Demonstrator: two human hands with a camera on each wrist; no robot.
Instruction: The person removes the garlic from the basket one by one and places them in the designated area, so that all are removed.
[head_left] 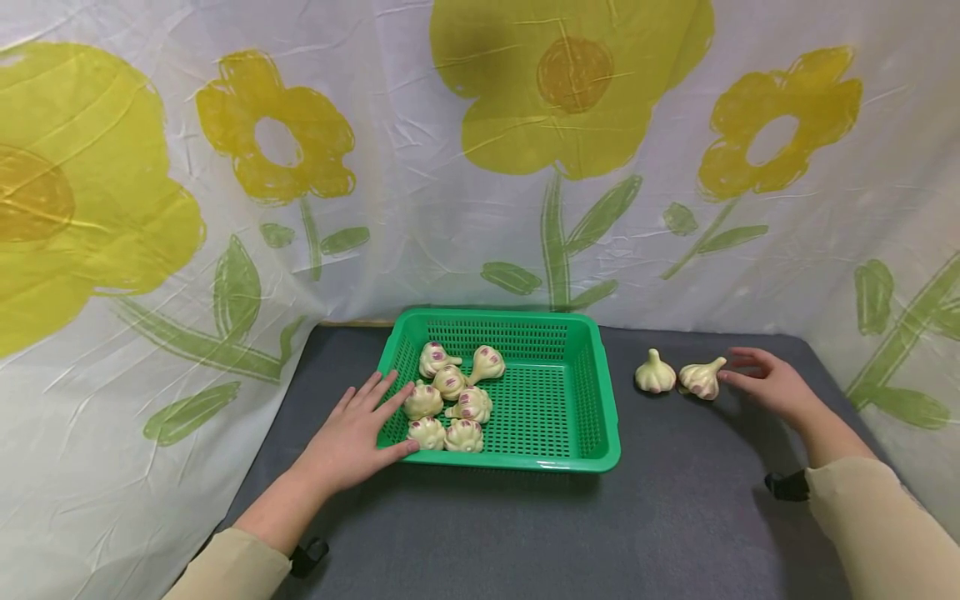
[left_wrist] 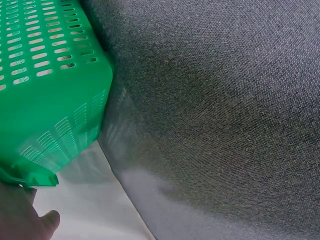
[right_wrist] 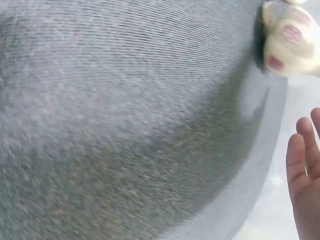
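Observation:
My left hand (head_left: 351,442) rests with spread fingers over the left front corner of a green plastic basket (head_left: 525,463). Inside, several garlic bulbs (head_left: 470,405), white with purple streaks, lie grouped at the left side. From the left wrist the basket's slotted wall (left_wrist: 50,100) shows, with part of the hand (left_wrist: 25,215) at its rim. My right hand (head_left: 772,385) is at the stem of a garlic bulb (head_left: 702,379) lying on the table, its fingers loosely bent. In the right wrist view that bulb (right_wrist: 291,45) stands apart from the fingertips. A second bulb (head_left: 655,372) sits upright just left of it.
A dark grey cloth covers the table (head_left: 510,533). White curtains (head_left: 420,217) printed with yellow flowers hang behind and along both sides. The basket's right half shows its bare grid floor (head_left: 528,408). Black straps (head_left: 787,486) circle the wrists.

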